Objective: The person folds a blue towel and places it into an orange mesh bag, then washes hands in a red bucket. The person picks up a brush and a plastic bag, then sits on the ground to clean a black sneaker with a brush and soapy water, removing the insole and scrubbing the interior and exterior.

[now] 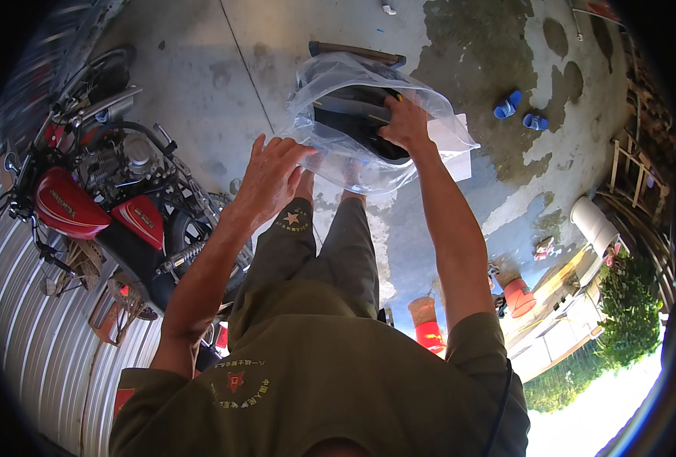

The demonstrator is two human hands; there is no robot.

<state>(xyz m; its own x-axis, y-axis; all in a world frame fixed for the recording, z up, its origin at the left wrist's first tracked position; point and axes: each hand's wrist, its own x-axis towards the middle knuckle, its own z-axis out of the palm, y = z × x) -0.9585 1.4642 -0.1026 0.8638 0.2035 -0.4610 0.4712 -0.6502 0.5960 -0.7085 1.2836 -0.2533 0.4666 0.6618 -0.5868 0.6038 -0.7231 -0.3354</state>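
Note:
A large clear plastic bag (366, 180) stands with its mouth wide, in front of my feet. Inside it lies a dark item (343, 125) with thin yellow marks; its exact kind is unclear. My right hand (404, 124) reaches into the bag's mouth, with thumb and fingers around the edge of the dark item. At the bag's left rim is my left hand (272, 180), its index fingertip against the plastic and its thumb lower down. Whether it pinches the film is hard to see.
Beyond the bag lies a brown bar-like object (360, 52); a white board (458, 163) shows at its right. A red motorcycle (72, 203) stands close on my left. Blue slippers (507, 105) lie on the partly wet concrete floor (200, 103). Red buckets (429, 336) stand at right.

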